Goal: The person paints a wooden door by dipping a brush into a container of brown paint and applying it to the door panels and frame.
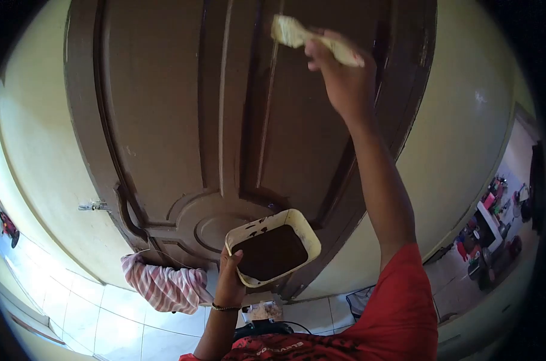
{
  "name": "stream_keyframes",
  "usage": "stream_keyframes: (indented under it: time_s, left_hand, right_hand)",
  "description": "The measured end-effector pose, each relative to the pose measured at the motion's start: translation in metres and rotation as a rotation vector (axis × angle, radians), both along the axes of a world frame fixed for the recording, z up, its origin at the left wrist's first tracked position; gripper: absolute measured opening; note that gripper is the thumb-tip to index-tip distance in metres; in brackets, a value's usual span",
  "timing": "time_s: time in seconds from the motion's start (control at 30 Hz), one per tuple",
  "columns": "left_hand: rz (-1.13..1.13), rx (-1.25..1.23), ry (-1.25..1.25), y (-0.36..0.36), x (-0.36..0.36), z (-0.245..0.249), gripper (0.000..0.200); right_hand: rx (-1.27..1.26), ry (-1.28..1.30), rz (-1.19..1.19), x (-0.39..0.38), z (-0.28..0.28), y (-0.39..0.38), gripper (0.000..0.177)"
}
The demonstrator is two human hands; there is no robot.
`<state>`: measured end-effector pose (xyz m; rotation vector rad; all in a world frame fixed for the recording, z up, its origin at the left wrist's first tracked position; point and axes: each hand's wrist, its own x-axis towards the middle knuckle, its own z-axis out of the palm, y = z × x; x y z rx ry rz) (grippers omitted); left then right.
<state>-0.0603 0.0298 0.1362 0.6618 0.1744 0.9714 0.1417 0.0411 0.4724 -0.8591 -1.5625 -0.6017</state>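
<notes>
My right hand [345, 72] is raised high and closed round the handle of a paintbrush [289, 32], whose pale head points left in front of the upper door panel. Behind it stands a brown panelled door [156, 108] with raised mouldings, some edges darker than others. Lower down, my left hand [230, 280] grips the left side of a cream plastic tub [309, 231], thumb over the rim. Dark brown paint [270, 253] fills part of the tub, and smears of it mark the inner wall.
A striped cloth [165, 286] hangs at the door's lower left, near a metal latch [94, 206]. Pale walls [465, 120] flank the door. White floor tiles [113, 313] lie below. Various household items [486, 240] show through an opening at the right.
</notes>
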Motion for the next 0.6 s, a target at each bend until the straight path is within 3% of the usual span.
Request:
stream_keyframes:
  time_s: [0.07,0.2,0.27,0.47,0.6]
  left_hand:
    - [0.005,-0.013,0.012,0.000,-0.006,-0.004,0.050]
    - [0.033,-0.074,0.030,-0.005,-0.013,-0.001,0.051]
    - [0.031,-0.084,0.033,-0.004,-0.015,-0.002,0.050]
    - [0.006,-0.100,-0.019,-0.004,-0.020,0.006,0.048]
    - [-0.009,-0.069,-0.033,-0.002,-0.020,0.004,0.048]
  right_hand:
    - [0.117,0.072,0.132,-0.002,0.029,0.023,0.028]
    - [0.281,0.155,0.144,-0.002,0.066,0.059,0.013]
    - [0.330,-0.029,0.192,0.022,0.068,0.078,0.019]
    - [0.129,0.008,-0.072,-0.008,0.006,0.033,0.016]
    - [0.059,-0.070,-0.054,-0.009,-0.028,0.018,0.015]
